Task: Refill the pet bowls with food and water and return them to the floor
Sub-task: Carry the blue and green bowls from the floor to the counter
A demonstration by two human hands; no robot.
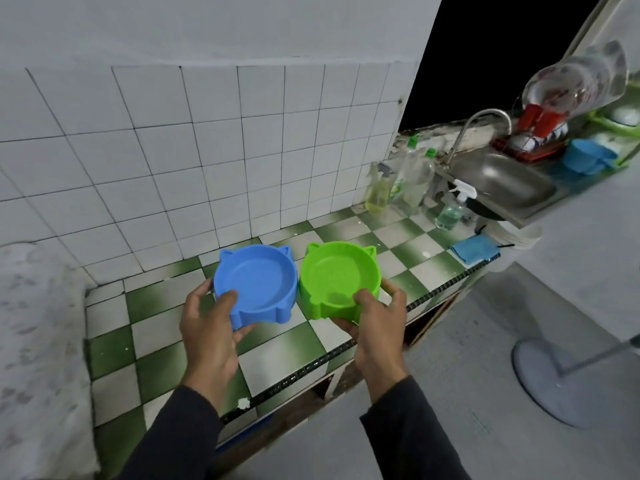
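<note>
Glossy checkered-tile counter (287,344) | left hand (207,327) grips eared blue bowl (258,280) | right hand (377,317) grips green bowl (337,275)

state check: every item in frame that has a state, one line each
blue bowl: empty, held above the counter
green bowl: empty, held beside the blue one
left hand: grips blue bowl's near rim
right hand: grips green bowl's near rim
faucet: no water visibly running
blue cloth: folded, at counter edge

Two bowls side by side over the counter (284,344), left bowl (256,282) touching right bowl (341,277), sink (502,181) far right
</note>
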